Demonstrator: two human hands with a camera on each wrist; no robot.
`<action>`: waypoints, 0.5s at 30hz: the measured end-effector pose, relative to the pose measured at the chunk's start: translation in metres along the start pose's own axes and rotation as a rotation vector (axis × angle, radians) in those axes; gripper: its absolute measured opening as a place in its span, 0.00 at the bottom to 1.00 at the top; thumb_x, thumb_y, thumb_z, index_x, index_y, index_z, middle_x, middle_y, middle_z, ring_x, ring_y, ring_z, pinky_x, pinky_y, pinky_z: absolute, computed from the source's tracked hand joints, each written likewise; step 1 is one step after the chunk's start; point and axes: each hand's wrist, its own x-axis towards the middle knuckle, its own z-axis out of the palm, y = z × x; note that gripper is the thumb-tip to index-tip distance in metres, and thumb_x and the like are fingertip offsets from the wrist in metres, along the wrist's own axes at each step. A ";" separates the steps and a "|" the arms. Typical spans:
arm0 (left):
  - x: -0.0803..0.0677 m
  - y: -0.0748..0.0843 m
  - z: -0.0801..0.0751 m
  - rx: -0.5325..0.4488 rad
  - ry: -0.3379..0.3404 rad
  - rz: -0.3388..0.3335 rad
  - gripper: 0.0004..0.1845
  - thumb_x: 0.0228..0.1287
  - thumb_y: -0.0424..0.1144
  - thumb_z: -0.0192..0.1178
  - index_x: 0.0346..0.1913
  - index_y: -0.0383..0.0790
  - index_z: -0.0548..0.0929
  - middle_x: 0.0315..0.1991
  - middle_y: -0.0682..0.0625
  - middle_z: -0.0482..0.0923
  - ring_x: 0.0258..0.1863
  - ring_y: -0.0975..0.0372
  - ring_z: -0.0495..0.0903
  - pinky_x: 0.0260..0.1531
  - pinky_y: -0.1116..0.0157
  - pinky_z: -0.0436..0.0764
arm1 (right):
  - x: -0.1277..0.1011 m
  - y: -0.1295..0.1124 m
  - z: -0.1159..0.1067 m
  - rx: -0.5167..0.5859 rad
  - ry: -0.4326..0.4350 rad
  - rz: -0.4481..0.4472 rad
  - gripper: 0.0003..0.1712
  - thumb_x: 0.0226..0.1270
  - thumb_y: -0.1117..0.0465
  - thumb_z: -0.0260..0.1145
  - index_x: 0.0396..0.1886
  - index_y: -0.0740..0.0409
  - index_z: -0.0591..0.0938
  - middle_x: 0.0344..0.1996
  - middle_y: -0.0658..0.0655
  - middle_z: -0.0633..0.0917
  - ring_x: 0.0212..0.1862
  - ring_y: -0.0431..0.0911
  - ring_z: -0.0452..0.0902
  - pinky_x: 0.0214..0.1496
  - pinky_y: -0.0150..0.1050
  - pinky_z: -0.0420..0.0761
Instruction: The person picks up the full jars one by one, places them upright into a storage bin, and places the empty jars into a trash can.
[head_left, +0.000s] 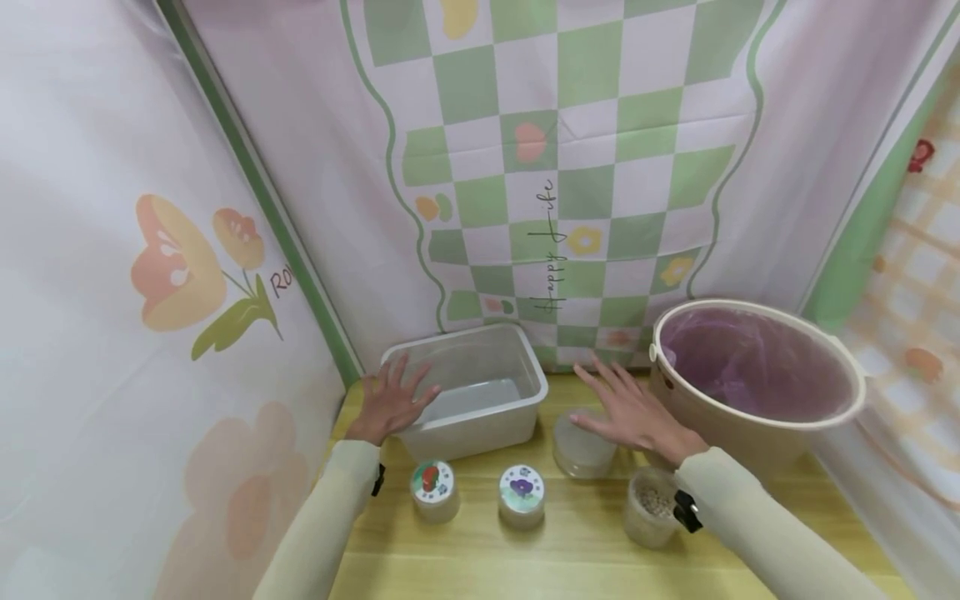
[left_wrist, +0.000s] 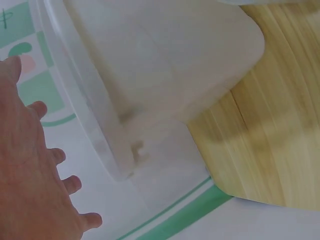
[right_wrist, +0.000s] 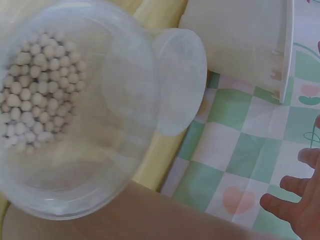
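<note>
My left hand (head_left: 387, 404), fingers spread and holding nothing, is over the left end of a white rectangular plastic basin (head_left: 480, 433). In the left wrist view that hand (left_wrist: 37, 165) appears beside the basin's rim (left_wrist: 95, 120). My right hand (head_left: 633, 417) is spread too, above a frosted round tub (head_left: 583, 457), partly covering it from the head view. Under the right wrist stands a clear jar (head_left: 647, 525) of pale round pellets (right_wrist: 42, 95). Two small jars stand in front: one with a red flower label (head_left: 431, 479), one with a purple flower label (head_left: 522, 487).
A cream bucket (head_left: 750, 433) with a purple bag liner (head_left: 757, 358) stands at the right. The light wooden table (head_left: 480, 567) meets patterned cloth (head_left: 555, 167) at the back and sides. Small black wrist devices (head_left: 686, 510) sit at both cuffs.
</note>
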 end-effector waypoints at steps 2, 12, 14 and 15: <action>0.001 -0.006 0.003 -0.008 -0.001 -0.006 0.40 0.84 0.72 0.37 0.89 0.61 0.56 0.91 0.40 0.40 0.88 0.33 0.41 0.80 0.23 0.39 | -0.005 0.000 0.001 -0.009 0.012 -0.008 0.53 0.79 0.29 0.60 0.90 0.52 0.58 0.89 0.69 0.50 0.85 0.78 0.47 0.75 0.86 0.58; -0.005 -0.021 0.010 -0.071 -0.042 -0.052 0.40 0.83 0.72 0.36 0.89 0.60 0.54 0.92 0.41 0.34 0.88 0.34 0.35 0.81 0.25 0.32 | -0.035 0.006 0.006 -0.018 0.075 -0.044 0.52 0.77 0.31 0.65 0.88 0.54 0.62 0.87 0.71 0.56 0.82 0.78 0.55 0.74 0.82 0.65; -0.006 -0.023 0.013 -0.081 -0.034 -0.053 0.40 0.83 0.72 0.36 0.89 0.61 0.55 0.92 0.41 0.34 0.88 0.33 0.37 0.81 0.24 0.32 | -0.041 0.007 0.007 -0.022 0.076 -0.040 0.52 0.77 0.31 0.65 0.88 0.53 0.62 0.87 0.71 0.55 0.82 0.78 0.55 0.74 0.83 0.66; -0.007 -0.024 0.014 -0.082 -0.029 -0.055 0.40 0.84 0.72 0.37 0.89 0.61 0.55 0.91 0.41 0.34 0.88 0.33 0.38 0.80 0.24 0.32 | -0.044 0.008 0.008 -0.025 0.077 -0.039 0.52 0.77 0.32 0.65 0.88 0.53 0.61 0.87 0.71 0.55 0.82 0.78 0.56 0.73 0.83 0.66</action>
